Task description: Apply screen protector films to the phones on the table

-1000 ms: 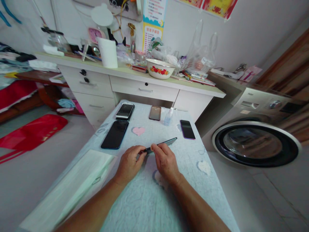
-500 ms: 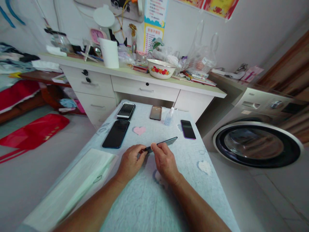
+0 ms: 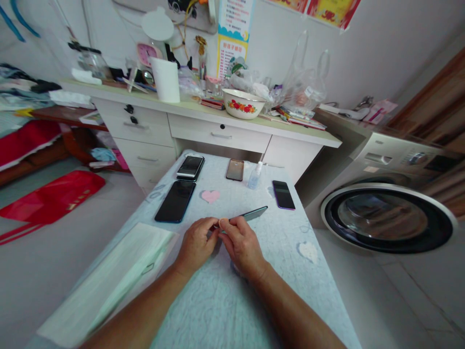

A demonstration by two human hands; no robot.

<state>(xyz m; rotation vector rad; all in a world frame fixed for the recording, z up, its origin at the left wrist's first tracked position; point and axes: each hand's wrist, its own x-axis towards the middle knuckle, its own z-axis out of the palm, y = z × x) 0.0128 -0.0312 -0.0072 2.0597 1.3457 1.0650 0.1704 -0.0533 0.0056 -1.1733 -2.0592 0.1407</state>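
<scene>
A dark, thin phone [image 3: 255, 213] is held tilted, almost edge-on, above the middle of the cloth-covered table [image 3: 290, 310]. My left hand [image 3: 197, 244] pinches its near left end between thumb and fingers. Close beside it, my right hand [image 3: 242, 247] is closed on the same end, its thumb and index finger meeting the left fingertips. The fingers hide that end of the phone. Beyond my left hand lies a large black phone [image 3: 175, 201], with stacked phones [image 3: 190, 166] behind it. Another phone with a purple edge [image 3: 284, 195] lies to the right.
A small clear spray bottle [image 3: 255, 176] stands near a brown phone or case [image 3: 235, 170] at the table's far end. A whitish packet [image 3: 109, 281] lies along the left edge. Behind is a cluttered desk [image 3: 203, 112]; a washing machine [image 3: 385, 194] stands to the right.
My right hand has slid a little left along the phone, towards my left fingertips. My left hand and the phone have hardly moved.
</scene>
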